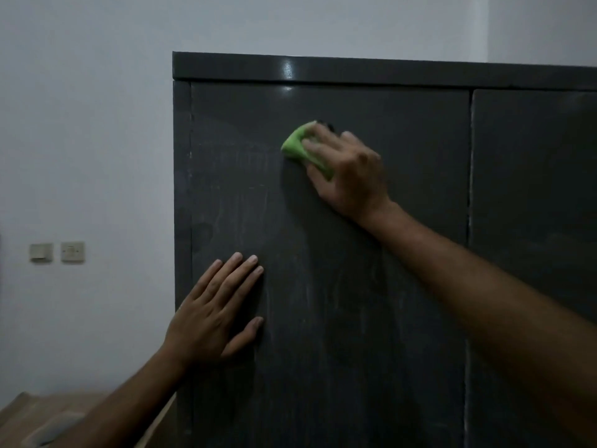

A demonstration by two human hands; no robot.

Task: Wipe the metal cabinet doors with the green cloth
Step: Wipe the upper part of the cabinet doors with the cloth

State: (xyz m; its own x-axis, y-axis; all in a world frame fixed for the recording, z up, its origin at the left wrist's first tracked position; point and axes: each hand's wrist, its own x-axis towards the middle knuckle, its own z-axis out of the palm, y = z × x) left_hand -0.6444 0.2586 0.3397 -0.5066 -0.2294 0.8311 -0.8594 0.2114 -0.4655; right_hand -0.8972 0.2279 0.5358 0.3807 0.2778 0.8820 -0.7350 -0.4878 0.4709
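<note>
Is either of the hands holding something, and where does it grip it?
The right hand holds the green cloth by its right part, against the left door. The left hand holds nothing.

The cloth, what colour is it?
Bright green; the cloth shows clearly in the head view, under the right hand.

Looked like a room in a home or small office; couldn't tell which. A tall dark cabinet (323, 221) w/ two doors filled the center and right of the frame, standing against a plain pale wall (87, 124). At lower left on that wall sat two small switch plates (57, 252) side by side. A light wood-tone surface (64, 412) showed in the bottom left corner. Lighting was dim.
</note>
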